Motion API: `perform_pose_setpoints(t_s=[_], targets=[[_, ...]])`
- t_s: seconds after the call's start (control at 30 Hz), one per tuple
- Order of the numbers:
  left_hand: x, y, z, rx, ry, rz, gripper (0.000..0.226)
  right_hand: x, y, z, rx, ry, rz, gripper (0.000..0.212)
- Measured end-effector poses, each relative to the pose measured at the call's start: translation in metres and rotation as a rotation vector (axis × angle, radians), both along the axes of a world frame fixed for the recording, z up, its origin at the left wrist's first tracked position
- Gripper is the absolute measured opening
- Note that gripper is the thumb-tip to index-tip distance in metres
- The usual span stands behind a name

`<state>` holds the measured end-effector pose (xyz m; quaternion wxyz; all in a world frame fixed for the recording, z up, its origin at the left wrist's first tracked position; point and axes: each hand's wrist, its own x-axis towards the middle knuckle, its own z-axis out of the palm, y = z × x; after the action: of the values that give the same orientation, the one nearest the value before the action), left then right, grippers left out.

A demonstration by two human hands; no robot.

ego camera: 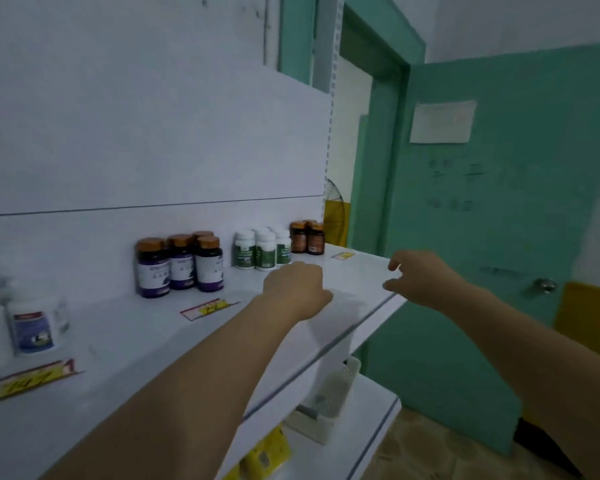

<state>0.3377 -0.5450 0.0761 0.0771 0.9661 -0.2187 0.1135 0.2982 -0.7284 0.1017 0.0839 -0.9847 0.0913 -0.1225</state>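
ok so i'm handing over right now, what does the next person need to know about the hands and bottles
Left hand: over the top shelf, just in front of the green-label white bottles; fingers curled under and hidden, no thing seen in it.
Right hand: at the shelf's right front edge, loosely curled, empty.
Done: bottles stand upright in groups at the back.
Left: no bottle picked up yet; the white ones look like the likely next reach.

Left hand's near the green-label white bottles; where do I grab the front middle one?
Grip the front middle bottle at its white cap, from above and in front: it stands upright with neighbours tight beside and behind, leaving top and front free.
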Motion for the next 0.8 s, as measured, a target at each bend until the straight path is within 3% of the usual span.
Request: perform_pose_setpoints(t_s=[0.1, 0.27, 0.5, 0.8], targets=[[0.031, 0.019, 0.003, -0.01, 0.0, 0.106, 0.037, 0.057, 0.026, 0.001, -0.022, -0.003, 0.155, 0.04], [0.059, 0.062, -0.001, -0.089, -0.022, 0.326, 0.032, 0.14, 0.079, -0.001, -0.06, -0.061, 0.461, 0.016], [0.043, 0.116, -0.014, -0.164, -0.003, 0.771, 0.03, 0.19, 0.147, -0.005, 0.072, -0.058, 0.824, 0.049], [0.03, 0.124, -0.055, -0.153, 0.034, 1.059, 0.044, 0.204, 0.192, -0.016, 0.18, -0.023, 1.011, 0.042]])
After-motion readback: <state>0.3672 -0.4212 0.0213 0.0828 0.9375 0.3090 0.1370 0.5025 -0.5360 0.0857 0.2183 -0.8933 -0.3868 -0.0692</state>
